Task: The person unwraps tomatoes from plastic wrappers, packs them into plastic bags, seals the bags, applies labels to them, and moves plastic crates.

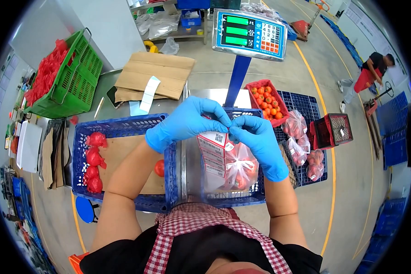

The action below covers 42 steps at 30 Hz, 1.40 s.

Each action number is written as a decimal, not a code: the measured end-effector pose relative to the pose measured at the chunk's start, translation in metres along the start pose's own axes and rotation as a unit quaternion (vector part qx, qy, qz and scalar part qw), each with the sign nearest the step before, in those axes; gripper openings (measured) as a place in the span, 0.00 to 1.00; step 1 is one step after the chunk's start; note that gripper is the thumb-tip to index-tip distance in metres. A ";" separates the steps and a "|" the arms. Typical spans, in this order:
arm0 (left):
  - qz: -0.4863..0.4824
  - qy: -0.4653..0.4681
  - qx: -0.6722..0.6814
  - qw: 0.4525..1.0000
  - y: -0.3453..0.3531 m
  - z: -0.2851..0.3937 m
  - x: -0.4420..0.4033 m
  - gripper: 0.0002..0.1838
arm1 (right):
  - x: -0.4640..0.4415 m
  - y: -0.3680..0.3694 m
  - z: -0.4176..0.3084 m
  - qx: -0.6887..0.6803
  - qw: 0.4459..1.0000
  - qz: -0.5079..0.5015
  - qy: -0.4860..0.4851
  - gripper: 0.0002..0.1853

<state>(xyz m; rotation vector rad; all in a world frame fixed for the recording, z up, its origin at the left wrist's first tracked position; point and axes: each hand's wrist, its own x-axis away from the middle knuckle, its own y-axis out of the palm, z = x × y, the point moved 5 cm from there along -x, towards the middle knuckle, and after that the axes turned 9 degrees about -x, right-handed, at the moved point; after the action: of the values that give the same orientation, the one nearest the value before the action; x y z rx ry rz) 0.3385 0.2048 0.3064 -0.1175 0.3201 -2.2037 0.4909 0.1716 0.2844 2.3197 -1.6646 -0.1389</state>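
Note:
My left hand (187, 121), in a blue glove, pinches the top of a strip of printed labels (214, 157) with a QR code and barcodes. My right hand (260, 144), also gloved, has its thumb and finger closed at the strip's upper corner, fingertips meeting the left ones. The strip hangs down from them. Below it, a clear plastic bag of tomatoes (241, 171) sits in a blue crate (255, 197) on the right. A second blue crate (170, 169) on the left holds several red net bags (94, 156) and a loose tomato (159, 168), partly behind my forearm.
A scale display (250, 34) stands on a blue post ahead. Cardboard (155, 73) lies on the table, near a green crate (73, 82) of red netting. A tomato crate (285, 107) and bagged tomatoes (295, 124) stand right. A person (372, 73) is farther off.

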 end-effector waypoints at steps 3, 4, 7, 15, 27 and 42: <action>0.003 -0.008 -0.011 1.000 0.000 0.000 0.000 0.07 | -0.001 0.000 0.000 0.003 1.000 0.006 -0.002 0.08; 0.005 -0.010 -0.014 1.000 -0.001 0.000 0.000 0.07 | -0.001 0.000 0.000 0.006 1.000 0.009 -0.005 0.08; 0.008 -0.007 -0.040 0.999 0.001 0.001 0.001 0.07 | -0.001 -0.003 0.003 0.020 0.999 0.014 -0.020 0.08; 0.011 0.072 -0.040 0.997 0.006 0.004 0.000 0.07 | -0.002 -0.006 0.010 -0.062 0.998 -0.001 -0.013 0.08; -0.010 0.179 -0.136 0.974 0.008 0.016 0.002 0.05 | -0.003 0.000 0.016 -0.140 0.990 -0.015 0.025 0.06; 0.099 0.215 -0.231 0.944 0.000 0.021 0.010 0.09 | -0.003 0.005 0.012 -0.165 0.986 0.002 0.022 0.05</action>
<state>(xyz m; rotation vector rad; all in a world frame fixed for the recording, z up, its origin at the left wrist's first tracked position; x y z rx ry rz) 0.3364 0.1932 0.3260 0.1395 1.0464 -1.9020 0.4827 0.1713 0.2740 2.0560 -1.4955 -0.3332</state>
